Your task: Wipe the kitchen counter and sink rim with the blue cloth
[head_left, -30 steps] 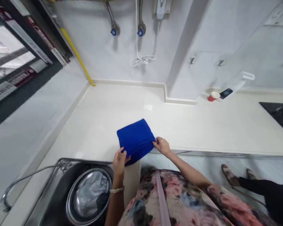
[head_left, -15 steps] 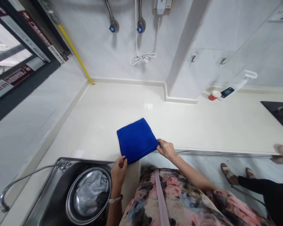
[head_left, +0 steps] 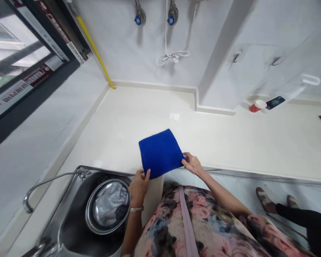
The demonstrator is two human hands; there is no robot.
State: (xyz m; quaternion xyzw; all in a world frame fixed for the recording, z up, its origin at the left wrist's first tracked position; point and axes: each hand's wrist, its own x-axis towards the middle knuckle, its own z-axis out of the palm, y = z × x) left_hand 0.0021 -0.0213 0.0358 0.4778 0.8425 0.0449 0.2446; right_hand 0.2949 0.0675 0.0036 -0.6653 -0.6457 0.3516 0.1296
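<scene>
A folded blue cloth (head_left: 160, 151) lies on the pale countertop (head_left: 117, 128), its near edge at the counter's front. My left hand (head_left: 140, 184) pinches the near left corner, thumb on top. At the near right corner, my right hand (head_left: 192, 163) grips the cloth between thumb and fingers. The cloth looks flat and squarish, with its far corners resting on the counter.
Left of me is a steel sink (head_left: 72, 214) holding a metal bowl (head_left: 108, 207) with grey wet-looking cloth, and a tap (head_left: 29, 205). A red paper cup (head_left: 257, 106) stands by the wall. Another person's feet (head_left: 266, 200) show at right.
The view has shifted, so the scene sits further right and a little higher. Both hands still hold the same cloth corners, and the cloth's near edge looks flatter. The other person's hand has left view.
</scene>
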